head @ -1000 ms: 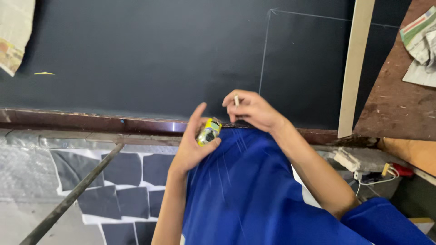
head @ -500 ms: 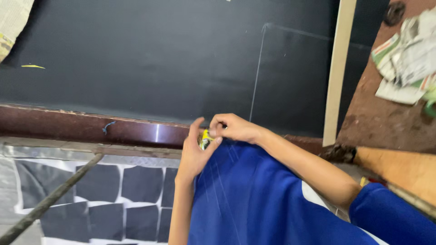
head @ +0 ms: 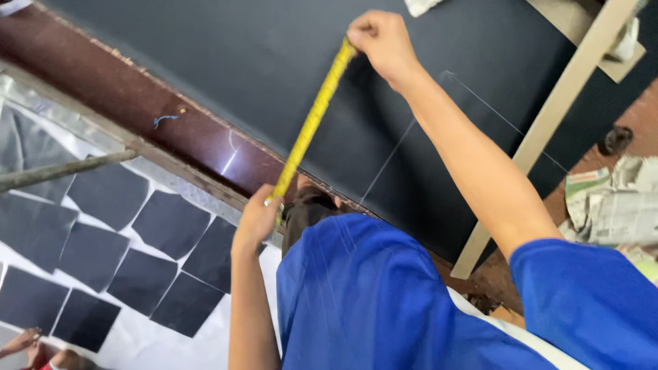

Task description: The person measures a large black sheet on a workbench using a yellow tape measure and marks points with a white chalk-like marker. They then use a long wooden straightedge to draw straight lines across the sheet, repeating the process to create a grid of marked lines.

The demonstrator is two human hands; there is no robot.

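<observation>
A yellow measuring tape (head: 312,120) is stretched across a large black sheet (head: 288,75) that lies on a brown table. My right hand (head: 380,41) pinches the tape's far end out over the sheet. At the table's near edge, my left hand (head: 257,219) holds the tape's other end, where the case is mostly hidden in my fingers. Thin white chalk lines (head: 387,161) are marked on the sheet beside the tape. My blue shirt (head: 384,294) fills the lower middle of the view.
A long pale wooden straightedge (head: 548,123) lies across the sheet at the right. Crumpled newspaper (head: 617,205) sits at the far right. Several cut black squares (head: 110,253) lie on white ground below the table. A grey rod (head: 62,171) crosses at the left. Another person's hand (head: 24,342) shows at the bottom left.
My hands were together at the table edge with the tape case; now my right hand has pulled the tape out far across the black sheet while the left stays at the edge.
</observation>
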